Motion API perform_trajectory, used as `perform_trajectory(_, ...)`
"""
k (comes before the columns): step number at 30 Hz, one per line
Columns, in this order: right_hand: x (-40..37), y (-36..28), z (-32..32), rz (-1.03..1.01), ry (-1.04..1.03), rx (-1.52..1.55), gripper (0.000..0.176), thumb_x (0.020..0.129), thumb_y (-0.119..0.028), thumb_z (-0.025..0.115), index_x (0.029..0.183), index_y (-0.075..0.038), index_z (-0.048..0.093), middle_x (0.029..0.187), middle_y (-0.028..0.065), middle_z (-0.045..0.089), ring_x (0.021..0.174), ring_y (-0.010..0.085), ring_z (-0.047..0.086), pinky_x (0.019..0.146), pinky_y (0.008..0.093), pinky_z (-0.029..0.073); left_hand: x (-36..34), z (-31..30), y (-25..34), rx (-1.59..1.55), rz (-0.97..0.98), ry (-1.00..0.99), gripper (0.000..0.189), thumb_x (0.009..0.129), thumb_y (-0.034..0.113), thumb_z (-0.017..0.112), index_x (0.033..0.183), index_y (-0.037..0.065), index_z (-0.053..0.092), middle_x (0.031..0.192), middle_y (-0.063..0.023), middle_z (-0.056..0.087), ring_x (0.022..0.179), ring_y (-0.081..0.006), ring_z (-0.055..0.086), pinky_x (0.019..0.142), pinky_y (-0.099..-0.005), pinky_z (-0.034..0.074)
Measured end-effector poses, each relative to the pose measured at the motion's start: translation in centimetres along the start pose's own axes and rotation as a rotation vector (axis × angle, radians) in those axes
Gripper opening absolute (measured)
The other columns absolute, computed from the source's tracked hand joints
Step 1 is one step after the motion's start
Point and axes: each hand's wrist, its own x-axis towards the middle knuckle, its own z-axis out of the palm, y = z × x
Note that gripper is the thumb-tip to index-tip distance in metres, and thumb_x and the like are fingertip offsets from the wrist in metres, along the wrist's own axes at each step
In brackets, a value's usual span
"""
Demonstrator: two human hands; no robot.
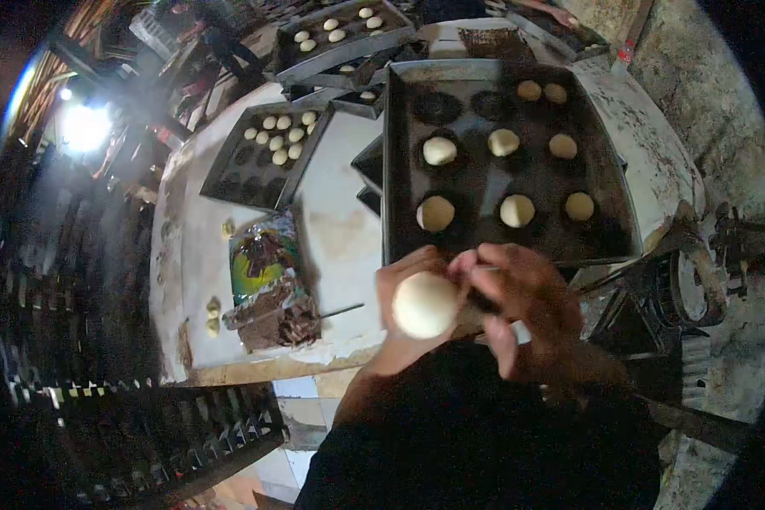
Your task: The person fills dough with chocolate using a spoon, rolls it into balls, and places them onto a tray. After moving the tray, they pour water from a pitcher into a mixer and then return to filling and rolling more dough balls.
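**Dough ball held at the tray's near edge**

The left hand (397, 327) cups a dough ball (425, 304) with its fingers closed round it, just below the near edge of the tray (610, 217). The right hand (527, 299) touches the ball's right side with curled fingers; whether it grips anything I cannot tell. Eight dough pieces (517, 210) lie on the tray. A chocolate bag (265, 285) lies to its left.
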Motion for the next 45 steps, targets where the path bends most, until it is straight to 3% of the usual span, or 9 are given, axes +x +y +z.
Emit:
perform_trajectory(8, 5.9, 7.7, -1.0, -0.028, -0.426, 0.366, 0.02, 0.091, -0.02, 0.058, 0.101, -0.003, 0.057, 0.107, 0.0146, 0.057, 0.097, 0.0298, 0.061, 0.083, 0.0381, 0.049, 1.6, 1.3, -1.5, -0.316, -0.391, -0.462, 0.024, 0.08, 0.008, 0.075, 0.1, 0.0, 0.065, 0.079, -0.0012, 0.053, 0.068, -0.0069, 0.05, 0.056, -0.0237, 0.043)
perform_trajectory(12, 12.9, 18.1, 3.4, 0.112, -0.135, 0.159, 0.025, 0.1, -0.02, 0.046, 0.11, -0.002, 0.06, 0.103, 0.012, 0.066, 0.094, 0.0247, 0.064, 0.086, 0.033, 0.048, 1.2, -2.4, -1.3, -0.432, -0.419, -0.156, 0.064, 0.072, -0.001, 0.08, 0.129, 0.003, 0.05, 0.091, 0.0006, 0.041, 0.073, -0.004, 0.042, 0.056, -0.0183, 0.038)
perform_trajectory(18, 12.0, 30.4, 11.9, -0.049, -0.452, -0.433, 0.053, 0.096, -0.025, 0.055, 0.144, -0.008, 0.037, 0.148, 0.018, 0.033, 0.139, 0.0324, 0.03, 0.114, 0.0422, 0.027, -3.2, -11.4, -4.5, -0.395, -0.251, 0.158, 0.053, 0.076, 0.003, 0.074, 0.125, 0.003, 0.052, 0.087, 0.0016, 0.042, 0.072, -0.0064, 0.04, 0.062, -0.0196, 0.034)
perform_trajectory(24, 15.6, 31.2, 3.9, 0.189, -0.227, -0.629, 0.049, 0.094, -0.038, 0.054, 0.129, -0.004, 0.051, 0.133, 0.0215, 0.049, 0.124, 0.0375, 0.047, 0.102, 0.0443, 0.04, -16.7, -22.8, -14.0, -0.219, -0.62, 0.661, 0.035, 0.082, 0.005, 0.068, 0.115, 0.006, 0.055, 0.09, 0.0019, 0.046, 0.081, -0.0087, 0.044, 0.072, -0.0199, 0.037)
perform_trajectory(27, 15.8, 30.9, 0.0, 0.691, -0.674, -0.999, 0.06, 0.082, -0.043, 0.067, 0.122, -0.001, 0.053, 0.119, 0.0221, 0.058, 0.108, 0.0389, 0.057, 0.089, 0.0488, 0.047, -20.2, -28.2, -16.7, -0.46, -0.673, 0.809, 0.028, 0.086, 0.0, 0.059, 0.112, 0.006, 0.054, 0.097, -0.0008, 0.05, 0.087, -0.0095, 0.046, 0.079, -0.0241, 0.04)
perform_trajectory(31, 11.2, 38.6, -0.6, 0.612, -0.511, -1.176, 0.059, 0.078, -0.037, 0.071, 0.118, 0.003, 0.055, 0.111, 0.0219, 0.062, 0.102, 0.0366, 0.061, 0.082, 0.0513, 0.049, -11.9, -29.8, -17.4, -0.183, -0.529, 0.575, 0.023, 0.087, -0.001, 0.06, 0.108, 0.007, 0.054, 0.094, 0.0002, 0.046, 0.085, -0.0102, 0.045, 0.078, -0.0246, 0.04)
perform_trajectory(35, 12.5, 38.3, 0.0, 0.67, -0.25, -0.897, 0.04, 0.084, -0.035, 0.058, 0.108, -0.003, 0.063, 0.106, 0.0176, 0.063, 0.093, 0.0337, 0.062, 0.086, 0.0486, 0.048, -5.5, -29.2, -16.3, -0.124, -0.335, 0.307, 0.028, 0.083, -0.004, 0.065, 0.107, 0.008, 0.055, 0.089, 0.0022, 0.043, 0.081, -0.0087, 0.045, 0.076, -0.022, 0.039)
perform_trajectory(38, 16.9, 21.9, 0.6, 1.036, 0.026, 0.249, 0.039, 0.092, -0.018, 0.047, 0.125, 0.001, 0.056, 0.096, 0.0057, 0.057, 0.088, 0.0196, 0.054, 0.078, 0.0392, 0.046, -4.4, -26.7, -13.7, -0.185, -0.336, 0.218, 0.022, 0.082, 0.001, 0.067, 0.101, 0.006, 0.058, 0.085, 0.0012, 0.046, 0.078, -0.0094, 0.045, 0.077, -0.0225, 0.039)
perform_trajectory(45, 5.5, 0.6, 7.0, 0.111, -0.174, 0.503, 0.035, 0.088, -0.03, 0.066, 0.113, -0.008, 0.055, 0.119, 0.0221, 0.058, 0.114, 0.0304, 0.057, 0.093, 0.0412, 0.047, -6.1, -14.7, -5.5, -0.653, -0.407, -0.159, 0.049, 0.089, 0.035, 0.065, 0.123, 0.0, 0.059, 0.112, -0.0113, 0.059, 0.098, -0.0186, 0.055, 0.09, -0.0326, 0.042)
